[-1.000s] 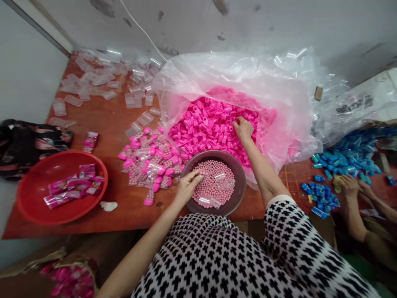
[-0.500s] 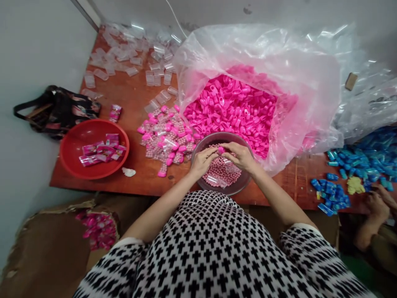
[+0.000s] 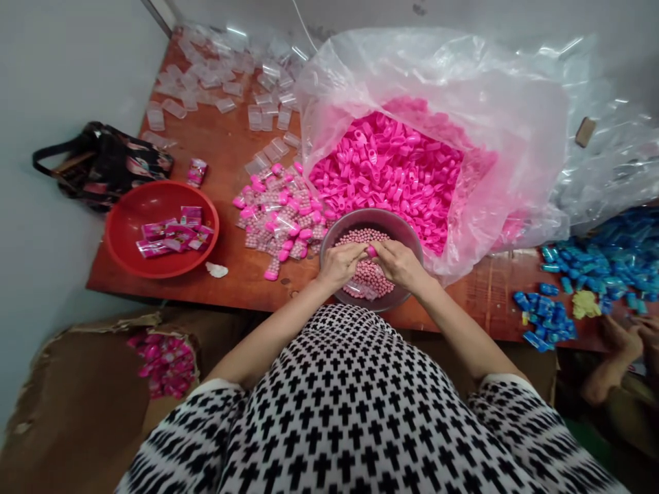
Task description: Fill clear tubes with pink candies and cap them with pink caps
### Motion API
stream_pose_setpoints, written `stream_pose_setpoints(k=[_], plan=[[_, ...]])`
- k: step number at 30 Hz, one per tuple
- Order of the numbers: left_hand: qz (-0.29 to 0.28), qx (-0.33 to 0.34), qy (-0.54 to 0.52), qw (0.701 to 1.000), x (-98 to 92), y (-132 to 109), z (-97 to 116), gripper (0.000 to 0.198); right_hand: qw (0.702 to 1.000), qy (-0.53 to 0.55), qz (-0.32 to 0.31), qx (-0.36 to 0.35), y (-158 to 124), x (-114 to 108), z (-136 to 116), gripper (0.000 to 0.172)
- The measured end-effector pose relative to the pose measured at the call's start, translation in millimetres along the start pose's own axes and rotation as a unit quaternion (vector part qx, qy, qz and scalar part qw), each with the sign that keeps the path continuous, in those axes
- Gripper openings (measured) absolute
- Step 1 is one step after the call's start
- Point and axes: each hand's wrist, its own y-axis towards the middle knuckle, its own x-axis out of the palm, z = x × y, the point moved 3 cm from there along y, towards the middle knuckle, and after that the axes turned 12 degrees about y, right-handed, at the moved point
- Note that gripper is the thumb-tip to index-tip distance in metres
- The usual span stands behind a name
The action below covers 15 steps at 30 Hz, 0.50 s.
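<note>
Over a grey-brown bowl (image 3: 329, 241) of small pink balls (image 3: 369, 280), my left hand (image 3: 338, 266) and my right hand (image 3: 400, 265) meet at a small pink cap (image 3: 371, 251). Fingers of both hands are closed on it from either side. Whether a clear container sits under the cap is hidden by the fingers. Left of the bowl lies a heap of clear containers filled with pink balls and topped with pink caps (image 3: 282, 214). Behind the bowl, a large clear plastic bag (image 3: 519, 116) lies open with many loose pink caps (image 3: 391, 171) inside.
Empty clear containers (image 3: 200, 79) lie at the back left. A red basin (image 3: 121, 250) holds several pink packets, with a dark handbag (image 3: 103, 165) behind it. Blue pieces (image 3: 550, 319) and a co-worker's hands (image 3: 622, 343) are at the right. A cardboard box (image 3: 77, 398) stands below left.
My fingers have drawn closer together around the pink cap, and my right hand has closed more tightly. The view has shifted slightly; the piles and bowl look the same.
</note>
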Motion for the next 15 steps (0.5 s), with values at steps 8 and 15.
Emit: stream_pose_setpoints(k=[8, 15], plan=[[0.057, -0.142, -0.177, 0.972, -8.4, 0, -11, 0.037, 0.921, 0.371, 0.034, 0.111, 2, -8, 5, 0.050], [0.050, -0.165, -0.205, 0.963, -10.7, -6, -16, 0.038, 0.741, 0.606, 0.140, 0.252, -8, 10, 8, 0.046]])
